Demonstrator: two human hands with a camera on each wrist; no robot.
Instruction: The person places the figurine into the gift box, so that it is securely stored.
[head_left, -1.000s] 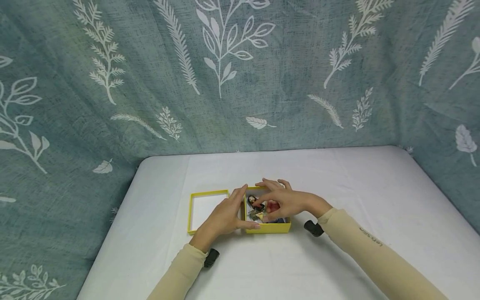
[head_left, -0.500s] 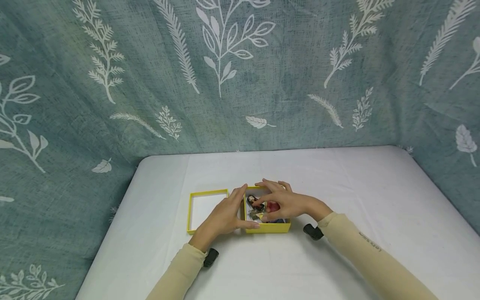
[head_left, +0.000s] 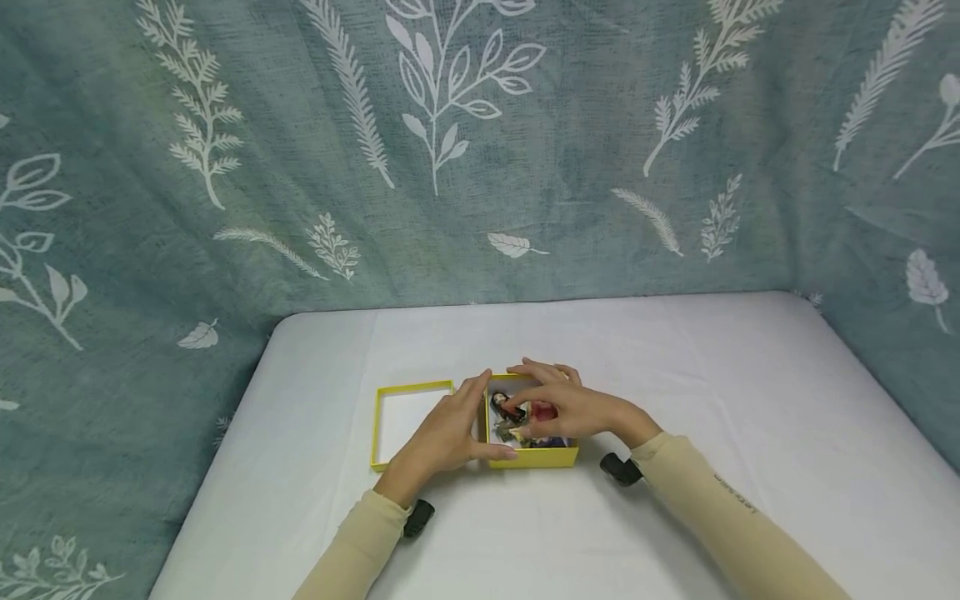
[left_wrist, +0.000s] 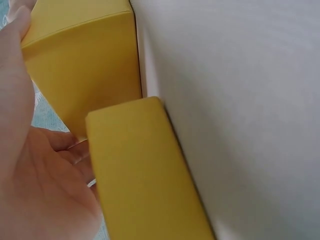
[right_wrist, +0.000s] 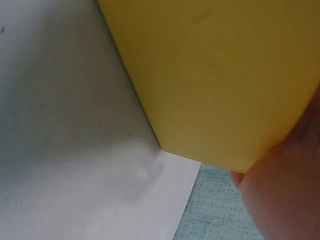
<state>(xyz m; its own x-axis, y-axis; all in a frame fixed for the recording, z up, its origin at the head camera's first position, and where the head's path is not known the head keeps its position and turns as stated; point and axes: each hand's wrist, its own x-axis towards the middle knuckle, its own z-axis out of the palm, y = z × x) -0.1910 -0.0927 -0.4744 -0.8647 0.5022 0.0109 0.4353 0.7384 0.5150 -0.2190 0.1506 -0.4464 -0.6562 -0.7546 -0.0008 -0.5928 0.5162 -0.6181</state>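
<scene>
A yellow box [head_left: 532, 459] with a white inside stands on the table, its top uncovered. Several small figurines lie in it. One figurine [head_left: 499, 404] has long black hair; a red part [head_left: 543, 412] shows beneath my right hand. My left hand [head_left: 444, 429] holds the box's left end, thumb along the front and fingers toward the back corner. My right hand [head_left: 573, 408] reaches over the box from the right. Its thumb and index finger are among the figurines, and other fingers lie over the back rim. Whether it pinches a figurine is hidden.
A yellow-rimmed lid [head_left: 411, 386], white inside, lies left of the box, close beside my left hand. Both stand on a white-covered table [head_left: 675, 358]. A green leaf-patterned cloth [head_left: 570, 167] hangs behind and at the sides.
My right thumb has shifted slightly among the figurines. The left hand keeps its hold on the box. The whole head view has drifted a little.
</scene>
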